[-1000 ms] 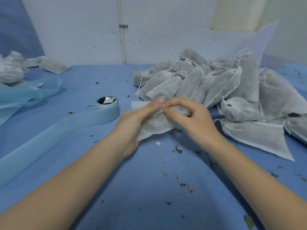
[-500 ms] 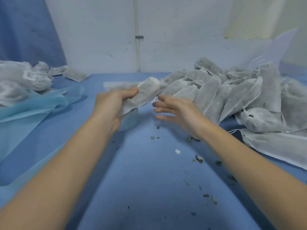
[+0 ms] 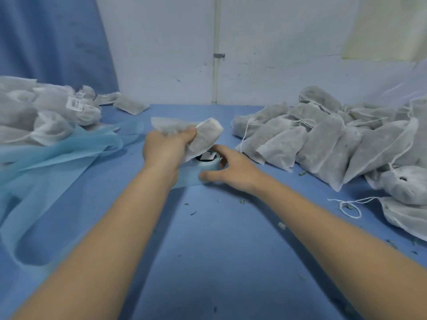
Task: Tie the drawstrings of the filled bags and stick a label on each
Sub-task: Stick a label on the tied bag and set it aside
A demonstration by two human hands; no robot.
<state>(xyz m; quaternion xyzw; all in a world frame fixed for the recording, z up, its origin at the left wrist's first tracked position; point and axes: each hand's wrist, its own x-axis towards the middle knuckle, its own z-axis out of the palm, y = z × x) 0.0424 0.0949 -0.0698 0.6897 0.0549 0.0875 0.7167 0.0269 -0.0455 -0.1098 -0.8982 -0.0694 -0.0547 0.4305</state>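
Bags are lying in two heaps on the blue worktop [image 3: 219, 262]: a large pile of filled white bags [image 3: 323, 139] with loose drawstrings is spreading along the right edge toward the far right corner, and a second heap of bags [image 3: 39, 112] is sitting at the far left corner, one of them wearing a white label [image 3: 74, 104]. The left hand [image 3: 166, 148] is gripping one filled bag [image 3: 203, 135] above the middle of the worktop, fingers curled around its gathered neck so that the bag's body is sticking out to the right, tilted and clear of the surface. Just below that bag, the right hand [image 3: 231, 168] is reaching onto the pale blue label roll [image 3: 205, 161], which is sitting near the middle of the worktop; its fingers are spread and fairly straight, the thumb is lying against the roll's near side, and whether it is actually clasping the roll cannot be told because of blur. A long pale blue strip [image 3: 57, 158] is trailing from the roll toward the left edge, lying in loose folds. A stray loop of white string [image 3: 349, 207] is lying near the right edge, and dark crumbs [image 3: 193, 213] are dotting the surface between the forearms.
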